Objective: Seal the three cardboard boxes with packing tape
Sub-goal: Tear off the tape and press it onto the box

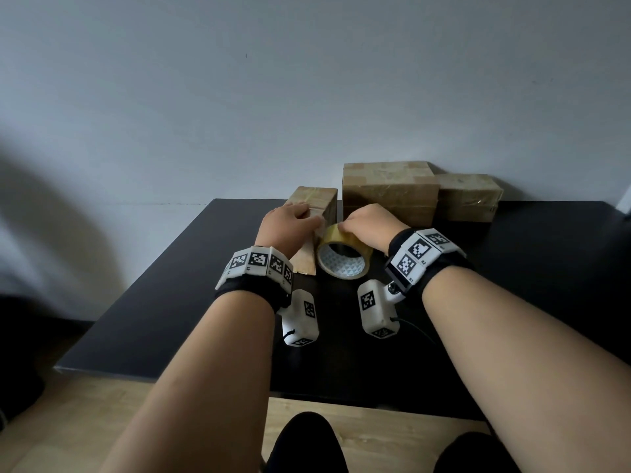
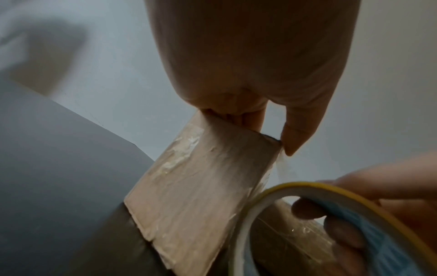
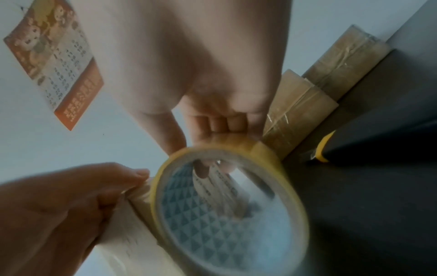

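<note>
A small cardboard box (image 1: pixel 327 203) stands on end on the black table (image 1: pixel 170 285). My left hand (image 1: pixel 307 216) grips its top, fingers over the far edge and thumb at the right corner (image 2: pixel 264 130). My right hand (image 1: pixel 362 223) holds a yellowish tape roll (image 1: pixel 341 235) just right of the box, fingers inside the core (image 3: pixel 201 138). A short clear strip (image 2: pixel 283 168) runs from the roll (image 2: pixel 307 188) to the corner under my left thumb. A larger box (image 1: pixel 389 189) and a third box (image 1: pixel 467 196), both with tape on them, stand behind against the wall.
A black and yellow tool (image 3: pixel 324 147) lies on the table near the two back boxes (image 3: pixel 305 97). A calendar (image 3: pixel 54 65) hangs on the wall. The table's front edge is close to my knees, with wooden floor below.
</note>
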